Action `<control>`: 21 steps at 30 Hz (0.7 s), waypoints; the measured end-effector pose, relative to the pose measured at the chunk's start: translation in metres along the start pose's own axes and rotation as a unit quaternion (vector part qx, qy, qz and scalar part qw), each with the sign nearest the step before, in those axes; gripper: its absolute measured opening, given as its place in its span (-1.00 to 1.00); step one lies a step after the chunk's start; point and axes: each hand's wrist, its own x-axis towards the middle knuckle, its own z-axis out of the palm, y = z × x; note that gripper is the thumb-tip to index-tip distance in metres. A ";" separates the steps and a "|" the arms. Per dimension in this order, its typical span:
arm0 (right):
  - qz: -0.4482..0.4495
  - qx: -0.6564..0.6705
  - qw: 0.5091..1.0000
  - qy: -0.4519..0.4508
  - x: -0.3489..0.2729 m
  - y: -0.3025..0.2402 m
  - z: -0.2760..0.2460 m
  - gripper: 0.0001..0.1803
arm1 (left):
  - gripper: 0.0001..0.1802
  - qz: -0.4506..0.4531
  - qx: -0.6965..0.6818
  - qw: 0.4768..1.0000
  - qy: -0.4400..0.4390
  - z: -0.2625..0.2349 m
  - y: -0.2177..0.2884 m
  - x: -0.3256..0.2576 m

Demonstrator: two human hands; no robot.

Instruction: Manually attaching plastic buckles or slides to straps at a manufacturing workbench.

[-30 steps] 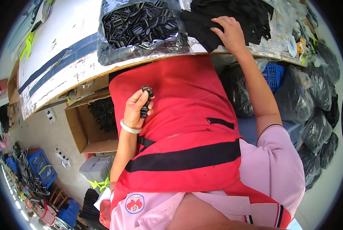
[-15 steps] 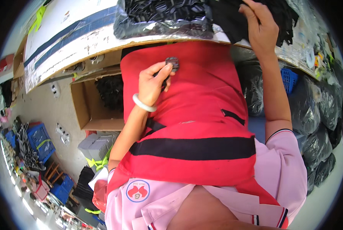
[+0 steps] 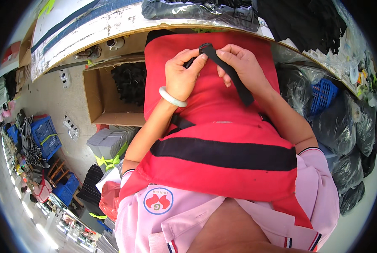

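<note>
Over my lap, my left hand (image 3: 183, 75) pinches a small black plastic buckle (image 3: 205, 47) between thumb and fingers; a pale bangle is on that wrist. My right hand (image 3: 244, 69) is closed on a flat black strap (image 3: 235, 79) close to the buckle. The strap's upper end meets the buckle, and its loose end hangs down over the red apron (image 3: 222, 101). Whether it passes fully through the slot I cannot tell. Ahead on the table lies a clear bag (image 3: 201, 12) of black buckles, with a pile of black straps (image 3: 306, 23) to its right.
The worn white table (image 3: 99, 31) has its near edge just beyond my hands. An open cardboard box (image 3: 94, 97) with black pieces stands to the left below it. At right are a blue basket (image 3: 323, 96) and several stuffed black bags (image 3: 338, 126).
My right hand has come from the strap pile to my left hand, bringing a black strap to the buckle. The left hand has moved slightly right and up, and the view has shifted a little.
</note>
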 end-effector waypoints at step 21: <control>-0.113 0.015 0.993 0.016 0.015 0.022 -0.002 -0.74 | -0.77 -0.122 -0.198 0.973 -0.003 -0.008 -0.005 -0.004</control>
